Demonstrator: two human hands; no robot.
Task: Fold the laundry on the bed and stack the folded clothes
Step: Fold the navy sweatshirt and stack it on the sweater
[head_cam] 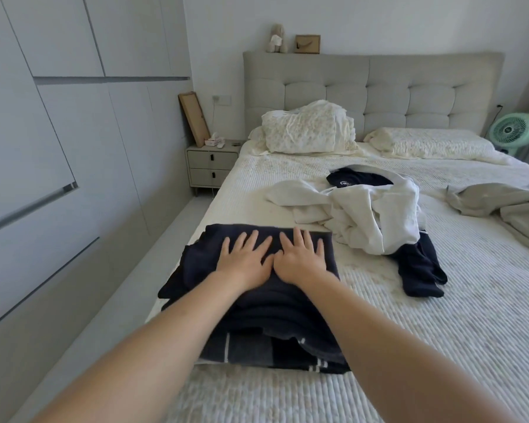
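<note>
Both hands, left (245, 260) and right (300, 258), press flat with released grips on a folded navy garment (226, 239) topping the stack at the white quilted bed's (440, 331) left edge; a crumpled white robe (361, 215), dark trousers (419, 267) and grey cloth (501, 206) remain unfolded.

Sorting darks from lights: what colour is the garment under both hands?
Dark navy garment, plain; seen in the head view, with left hand and right hand flat on it.

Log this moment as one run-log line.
step: pressing navy stack flat | left hand: flat on top | right hand: flat on top | unfolded: white garment, beige garment
</note>
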